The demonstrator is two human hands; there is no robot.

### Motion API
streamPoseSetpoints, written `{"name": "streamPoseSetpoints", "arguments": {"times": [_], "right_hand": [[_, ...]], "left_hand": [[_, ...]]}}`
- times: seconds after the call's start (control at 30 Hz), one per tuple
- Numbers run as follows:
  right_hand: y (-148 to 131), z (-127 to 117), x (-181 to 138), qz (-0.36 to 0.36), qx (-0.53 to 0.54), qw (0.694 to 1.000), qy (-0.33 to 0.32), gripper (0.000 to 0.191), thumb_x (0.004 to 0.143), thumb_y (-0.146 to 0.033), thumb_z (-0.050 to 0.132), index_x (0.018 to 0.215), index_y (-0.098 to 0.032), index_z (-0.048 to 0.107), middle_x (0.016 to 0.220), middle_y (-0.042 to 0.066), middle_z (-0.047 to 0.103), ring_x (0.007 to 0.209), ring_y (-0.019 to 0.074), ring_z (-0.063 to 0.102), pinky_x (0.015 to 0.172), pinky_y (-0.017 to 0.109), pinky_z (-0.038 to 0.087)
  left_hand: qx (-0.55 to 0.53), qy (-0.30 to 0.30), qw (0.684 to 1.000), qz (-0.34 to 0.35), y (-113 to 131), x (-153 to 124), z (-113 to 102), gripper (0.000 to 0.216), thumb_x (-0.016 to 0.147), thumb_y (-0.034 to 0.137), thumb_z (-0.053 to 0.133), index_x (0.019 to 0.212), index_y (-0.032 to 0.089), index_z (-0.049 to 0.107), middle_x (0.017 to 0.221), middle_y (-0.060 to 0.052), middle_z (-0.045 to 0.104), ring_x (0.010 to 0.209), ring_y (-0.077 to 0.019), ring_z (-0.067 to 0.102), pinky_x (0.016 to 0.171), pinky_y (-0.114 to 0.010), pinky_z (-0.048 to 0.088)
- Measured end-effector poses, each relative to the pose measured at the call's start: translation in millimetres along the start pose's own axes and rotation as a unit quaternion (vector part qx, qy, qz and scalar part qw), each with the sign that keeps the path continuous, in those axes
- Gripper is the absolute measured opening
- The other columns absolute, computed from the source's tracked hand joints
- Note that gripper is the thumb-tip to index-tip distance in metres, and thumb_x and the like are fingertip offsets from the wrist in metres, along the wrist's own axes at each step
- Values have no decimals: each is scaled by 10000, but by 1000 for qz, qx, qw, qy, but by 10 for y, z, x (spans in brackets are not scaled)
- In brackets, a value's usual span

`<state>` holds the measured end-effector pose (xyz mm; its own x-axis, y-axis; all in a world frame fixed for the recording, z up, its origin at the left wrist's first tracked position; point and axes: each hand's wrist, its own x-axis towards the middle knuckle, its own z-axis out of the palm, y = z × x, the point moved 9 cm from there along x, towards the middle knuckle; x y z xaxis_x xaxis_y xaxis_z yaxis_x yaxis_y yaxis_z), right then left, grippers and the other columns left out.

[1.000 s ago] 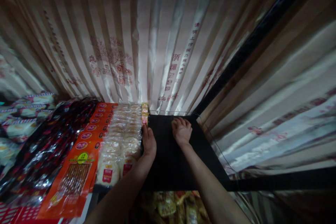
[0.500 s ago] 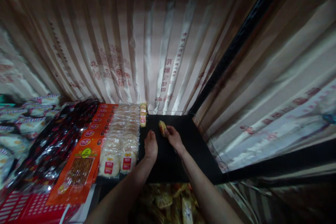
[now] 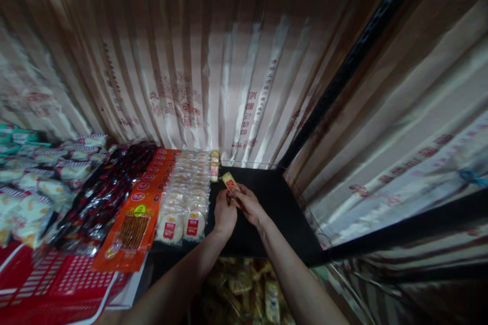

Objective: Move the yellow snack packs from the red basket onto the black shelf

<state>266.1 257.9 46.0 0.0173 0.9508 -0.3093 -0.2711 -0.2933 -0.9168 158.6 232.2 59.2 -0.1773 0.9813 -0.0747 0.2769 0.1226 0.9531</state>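
Small yellow packet [image 3: 230,181]: it is near the centre of the frame, tilted, with the red label turned to the camera and the upper end free above the fingers.

Right hand [image 3: 247,200]: the thumb and fingers are closed narrow on the lower part of the packet. A light pinch is probably enough; a hard squeeze could crumple the wrapper or break what is inside.

Left hand [image 3: 225,213]: it is just left of the right hand, with the fingers curled close to the packet's lower end. The fingers overlap, so one cannot tell whether it also grips. It would serve best as a soft support, not as a second pull.

Line of yellow packets [image 3: 214,172]: it is a little left of the held packet, with red labelling in view. To keep the held label outward in the same manner seems a sensible care.

Rice cracker packs [image 3: 194,224]: these stand left of centre, near the left hand. The left wrist should keep away from their loose clear film, so that the columns are not disturbed.

Black shelf [image 3: 278,208]: its bare part, right of centre, gives good room for turning the packet.

Yellow-wrapped pieces [image 3: 240,284]: they lie at the lower centre, below the shelf edge. A dropped packet could be lost among them, so it is safer to work over the shelf.
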Motion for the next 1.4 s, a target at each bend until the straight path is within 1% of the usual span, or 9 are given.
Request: {"name": "streamPoseSetpoints", "arguments": {"times": [0.13,0.27,0.5,0.67,0.8,0.93,1.07,1.2,1.4], "right_hand": [[-198,-95,2,-36,-159,987,-8,360,622,-187,686,977,-192,623,799,-16,658,613,81,552,498,163,389],[-318,-129,34,-69,-266,960,-50,429,583,-178,699,999,-160,596,838,8,661,729,125,591,699,250,459],[-284,79,220,-144,-344,926,-61,328,618,-275,684,909,-168,578,805,-5,645,739,137,597,734,277,473],[-187,308,460,-165,-409,895,-72,259,657,-177,622,912,-190,583,813,-22,644,741,127,603,735,264,473],[-199,358,646,-162,-438,884,-14,382,680,-193,634,1049,-184,540,827,-2,644,753,134,617,719,255,475],[-251,398,742,-172,-510,841,48,410,697,-243,654,1086,-193,534,873,25,653,783,161,629,717,269,467],[-271,482,776,-211,-532,819,48,356,724,-227,623,1072,-206,550,913,30,650,798,164,623,731,277,469],[-283,485,796,-238,-524,816,56,389,709,-209,624,1089,-175,553,941,58,626,824,170,604,767,296,477],[-292,413,813,-247,-456,849,97,387,712,-215,615,1077,-149,505,982,76,585,753,148,609,734,293,494]], "left_hand": [[45,58,997,29,127,-54,-200,546,756,49,425,1301,61,393,1371,-170,428,1273,-208,418,1062,-319,347],[70,36,992,102,254,-100,-167,520,772,35,400,1286,101,440,1388,-134,427,1301,-187,381,1094,-310,311],[89,36,992,86,110,-182,-41,576,715,-6,388,1285,55,436,1432,-185,339,1316,-239,356,1100,-346,314],[79,53,990,103,-27,-99,-50,632,684,-12,374,1310,70,411,1438,-160,343,1310,-221,369,1105,-344,314],[71,68,988,118,-142,52,-61,667,656,-10,381,1320,47,396,1406,-159,399,1336,-227,320,1131,-368,265],[56,58,992,100,-255,166,-3,690,656,4,386,1343,62,366,1426,-147,375,1342,-221,309,1126,-370,272],[61,48,994,81,-303,223,55,684,667,8,387,1349,29,339,1430,-178,355,1353,-222,283,1127,-369,263],[73,40,993,79,-302,262,87,683,667,-7,373,1348,-10,321,1443,-199,319,1367,-221,246,1135,-364,240],[74,45,993,82,-288,303,93,667,682,3,383,1347,4,329,1449,-195,309,1366,-223,248,1143,-365,217]]}}
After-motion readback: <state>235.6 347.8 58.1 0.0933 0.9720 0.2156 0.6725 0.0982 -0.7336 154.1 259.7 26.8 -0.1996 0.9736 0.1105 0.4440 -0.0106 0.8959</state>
